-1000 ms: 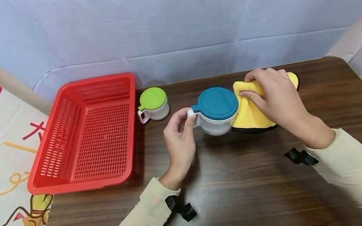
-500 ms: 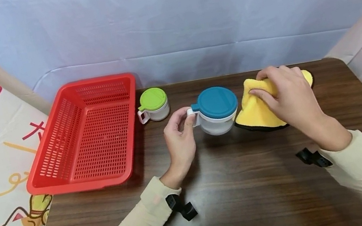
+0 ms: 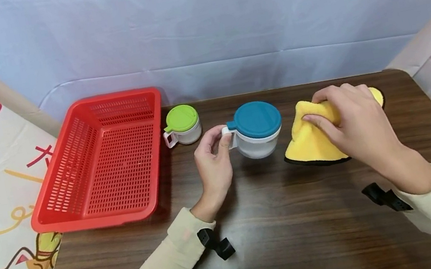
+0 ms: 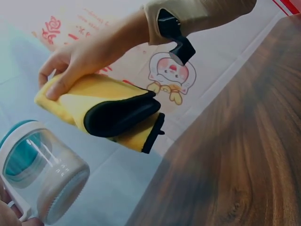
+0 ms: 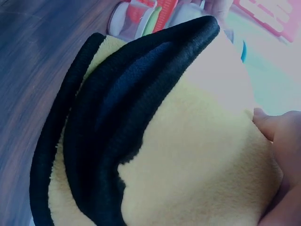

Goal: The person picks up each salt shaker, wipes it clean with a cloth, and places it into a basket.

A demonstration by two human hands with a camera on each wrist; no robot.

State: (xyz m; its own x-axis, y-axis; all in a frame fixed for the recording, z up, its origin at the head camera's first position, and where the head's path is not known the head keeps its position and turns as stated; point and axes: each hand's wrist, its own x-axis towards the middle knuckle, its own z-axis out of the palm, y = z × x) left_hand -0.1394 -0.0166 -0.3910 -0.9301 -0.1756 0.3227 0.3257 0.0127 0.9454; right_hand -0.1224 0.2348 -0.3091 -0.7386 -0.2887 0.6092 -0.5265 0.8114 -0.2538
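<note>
My left hand (image 3: 214, 168) pinches the white handle of a clear seasoning jar (image 3: 258, 147) between thumb and fingers. The jar stays upright in the head view, its round blue lid (image 3: 257, 119) closed. To the right, my right hand (image 3: 361, 126) grips a folded yellow towel (image 3: 312, 139) with black edging; a gap separates it from the jar. In the left wrist view the towel (image 4: 66, 106) hangs beside the glass body of the jar (image 4: 63, 176), its dark fold opening visible. Yellow pile of the towel (image 5: 202, 141) fills most of the right wrist view.
A smaller jar with a green lid (image 3: 181, 118) stands behind my left hand. Left of it is a red perforated plastic basket (image 3: 97, 221). All this is on a dark wooden table (image 3: 292, 236), backed by a pale cloth wall (image 3: 206, 26).
My right hand has drawn the towel off the jar's side, moving right and a little towards me. The left hand and the jar have barely shifted.
</note>
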